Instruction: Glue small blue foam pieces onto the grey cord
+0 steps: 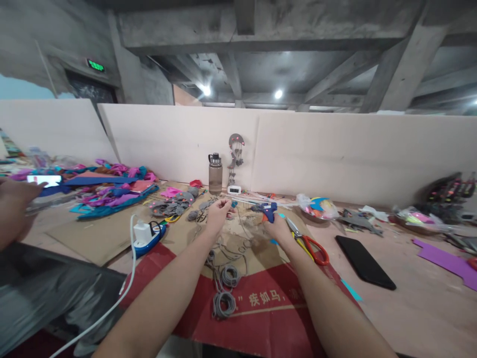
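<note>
Glue gun (267, 211), blue, sits in the closed right hand (278, 226) over the far part of a cardboard sheet (261, 298), its nozzle pointing toward the left hand (218, 215). That hand is curled shut, pinching something small and grey that is too small to make out. Both forearms reach forward across the cardboard, whose near edge is red with white printed characters.

Grey cord coils (225, 288) lie on the cardboard between the arms. Just right of the glue gun rest scissors (311, 243) with orange handles, and further right a black phone (365, 261) lies flat on the table (428, 308). Behind the glue gun a water bottle (215, 173) stands upright against the pale partition (335, 149), with a small white clock (234, 189) beside it. Left of the glue gun, a white charger (142, 231) sits on a blue power strip (149, 241), its cable (126, 283) trailing toward the camera. Beyond it lie heaped pink and blue foam scraps (112, 191). At the far left, another person's hand (15, 204) hovers near a lit screen (43, 179).
</note>
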`<state>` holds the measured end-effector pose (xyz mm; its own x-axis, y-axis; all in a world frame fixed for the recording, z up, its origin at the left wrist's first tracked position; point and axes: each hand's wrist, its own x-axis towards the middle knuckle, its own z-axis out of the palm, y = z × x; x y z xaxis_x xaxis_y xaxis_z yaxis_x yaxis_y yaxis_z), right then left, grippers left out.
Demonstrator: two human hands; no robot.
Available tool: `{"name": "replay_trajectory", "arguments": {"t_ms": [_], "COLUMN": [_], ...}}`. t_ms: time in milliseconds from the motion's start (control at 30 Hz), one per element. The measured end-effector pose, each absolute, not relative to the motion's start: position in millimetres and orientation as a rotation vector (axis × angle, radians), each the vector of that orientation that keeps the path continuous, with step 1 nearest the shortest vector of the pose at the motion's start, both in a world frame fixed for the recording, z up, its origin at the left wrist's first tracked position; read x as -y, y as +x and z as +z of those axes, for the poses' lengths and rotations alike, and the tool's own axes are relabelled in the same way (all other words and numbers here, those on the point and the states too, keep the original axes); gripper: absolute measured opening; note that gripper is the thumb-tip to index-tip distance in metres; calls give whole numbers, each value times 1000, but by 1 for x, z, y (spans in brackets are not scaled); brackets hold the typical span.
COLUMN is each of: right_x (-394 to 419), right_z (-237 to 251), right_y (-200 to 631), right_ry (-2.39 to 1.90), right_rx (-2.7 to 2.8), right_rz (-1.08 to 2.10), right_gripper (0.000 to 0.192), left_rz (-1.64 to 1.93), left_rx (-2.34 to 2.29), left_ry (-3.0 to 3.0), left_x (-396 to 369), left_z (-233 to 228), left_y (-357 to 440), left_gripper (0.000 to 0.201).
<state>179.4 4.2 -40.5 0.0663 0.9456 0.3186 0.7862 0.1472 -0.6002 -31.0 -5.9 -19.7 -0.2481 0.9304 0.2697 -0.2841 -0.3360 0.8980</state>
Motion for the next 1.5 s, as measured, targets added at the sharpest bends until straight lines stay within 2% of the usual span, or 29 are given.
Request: {"name": "replay_trajectory", "arguments": {"t_ms": [167,300,600,900,1167,1500], "right_x": [18,36,38,43,48,48], "right_z": [-18,-8,-12,-5,-2,-4], "right_y": [159,148,151,146,144,145], "right_ry": [-1272,-1069,-1341,-1218,-1345,-1323], "right_rx": [1596,1633,1818,1901,1901,1890], "right_rz": [634,770,466,382,367,356], "right_gripper": [37,33,32,40,28,39], "left_rz": [1711,1691,1707,1746,1753,1706], "left_rx": [-921,-937,-927,-888,-870,-878], "left_ry": [978,955,950,945,925,901], "left_x": [1,-1,0,-2,-1,4], "left_z": [-22,-24,-23,-23,-22,-16], "left_y": [-34,-35,-37,-36,-36,-35], "left_gripper": [33,32,33,32,29,29]}}
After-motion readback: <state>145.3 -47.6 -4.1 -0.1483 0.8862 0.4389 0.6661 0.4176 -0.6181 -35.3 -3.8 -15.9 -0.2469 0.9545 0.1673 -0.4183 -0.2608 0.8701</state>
